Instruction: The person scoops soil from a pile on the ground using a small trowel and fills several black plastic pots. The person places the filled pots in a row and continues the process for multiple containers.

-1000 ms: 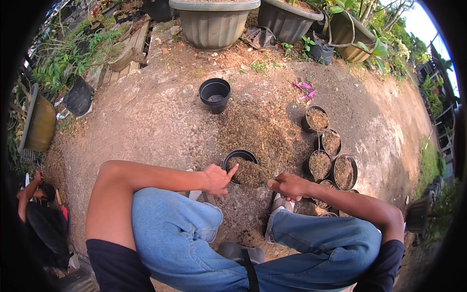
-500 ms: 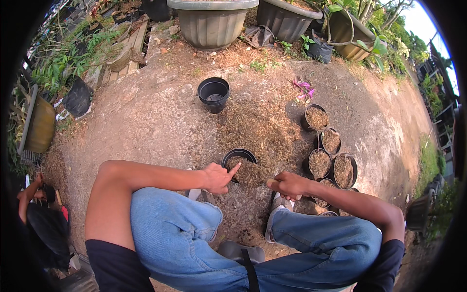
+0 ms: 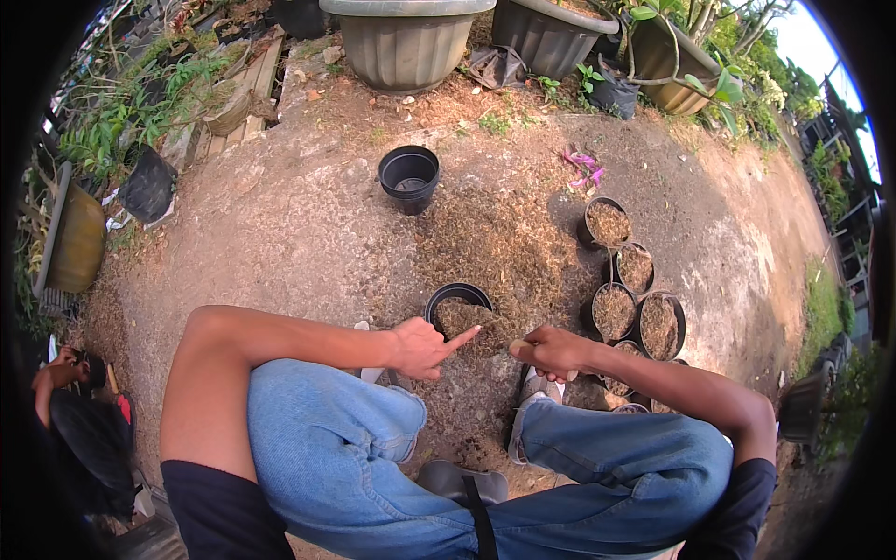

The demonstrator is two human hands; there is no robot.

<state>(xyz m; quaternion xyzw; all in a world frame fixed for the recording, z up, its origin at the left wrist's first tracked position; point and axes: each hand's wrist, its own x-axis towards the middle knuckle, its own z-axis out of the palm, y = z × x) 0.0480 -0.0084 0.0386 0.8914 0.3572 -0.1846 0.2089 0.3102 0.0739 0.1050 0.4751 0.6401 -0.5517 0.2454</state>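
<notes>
My left hand (image 3: 420,347) is beside a black plastic pot (image 3: 457,291), its index finger stretched out to the right and the other fingers curled. It holds nothing that I can see. Brown, husk-like potting mix (image 3: 457,317) partly fills the pot, and more of it lies heaped at the pot's right side. My right hand (image 3: 557,353) is closed around a tool with a pale wooden handle (image 3: 516,347), just right of the pot. The tool's working end cannot be made out against the brown mix. My left fingertip is close to that mix, between the pot and the handle.
Black pots filled with mix (image 3: 659,329) cluster at my right. Farther off stands an unfilled black pot (image 3: 409,177). Loose mix (image 3: 504,233) covers the ground ahead, near pink petals (image 3: 585,169). Large planters (image 3: 408,47) line the back. Another person (image 3: 82,420) sits at far left.
My left hand has shifted slightly right, its index finger now pointing right past the pot's rim instead of up over the pot. My right hand has barely moved.
</notes>
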